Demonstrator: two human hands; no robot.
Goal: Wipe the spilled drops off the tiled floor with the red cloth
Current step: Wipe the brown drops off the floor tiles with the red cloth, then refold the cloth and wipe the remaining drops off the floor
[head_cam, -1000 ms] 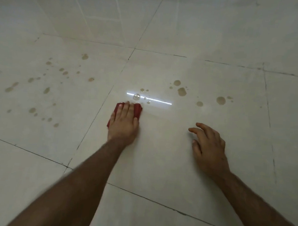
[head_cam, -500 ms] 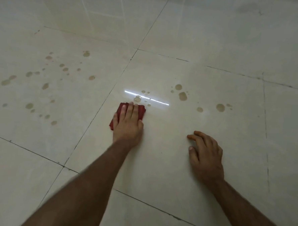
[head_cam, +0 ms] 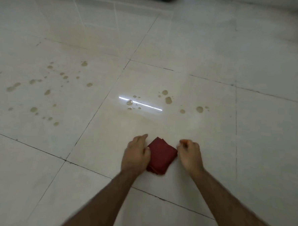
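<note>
red cloth (head_cam: 161, 155) sits folded on the floor (head_cam: 218, 47), left hand (head_cam: 136, 153) gripping its left edge, right hand (head_cam: 189, 154) curled at its right corner, pinch unclear. risk: drops (head_cam: 133, 103) lie well beyond the cloth, so a short swipe misses them; a folded pad may just smear.

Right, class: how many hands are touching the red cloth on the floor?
2: the left hand grips the red cloth at its left edge, the right hand at its right corner. The fingertips under the cloth are hidden.
</note>
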